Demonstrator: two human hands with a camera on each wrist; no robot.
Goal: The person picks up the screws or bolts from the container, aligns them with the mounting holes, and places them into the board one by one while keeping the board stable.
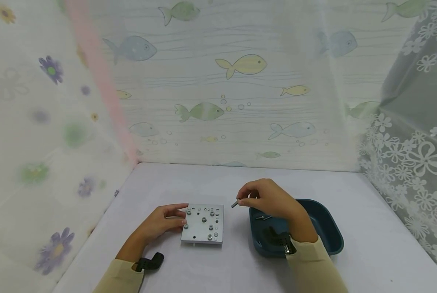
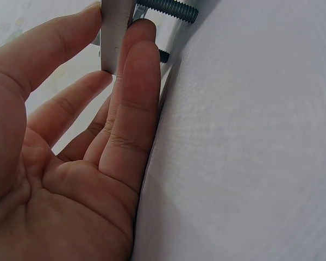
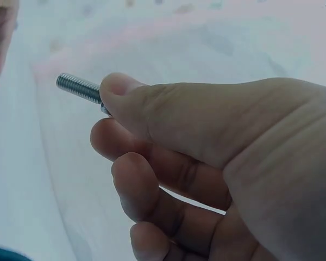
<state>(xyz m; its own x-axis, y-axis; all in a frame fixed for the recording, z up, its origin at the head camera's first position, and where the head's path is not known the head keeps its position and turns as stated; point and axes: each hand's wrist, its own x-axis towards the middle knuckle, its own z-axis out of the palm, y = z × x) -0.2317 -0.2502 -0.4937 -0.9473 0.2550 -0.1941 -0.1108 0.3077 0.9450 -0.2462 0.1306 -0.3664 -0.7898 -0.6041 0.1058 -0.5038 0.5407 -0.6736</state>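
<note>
A square silver metal plate [image 1: 218,224] with several socket-head screws and small holes in its top sits in front of me. My left hand [image 1: 162,221] grips it by its left edge; in the left wrist view some fingertips reach beneath the plate [image 2: 114,38], beside threaded screw ends [image 2: 174,9] sticking out of its underside. To the right of the plate, my right hand [image 1: 271,198] is raised and pinches a threaded metal screw [image 3: 79,88] between thumb and fingers. Its threaded end points away from the hand, toward the plate's side, while the fingers hide the other end.
A dark blue tray [image 1: 333,232] stands on the white table [image 1: 237,264] below my right hand and forearm. Several loose screws [image 1: 263,217] lie in it. Printed curtains [image 1: 240,122] hang behind the table and along both sides.
</note>
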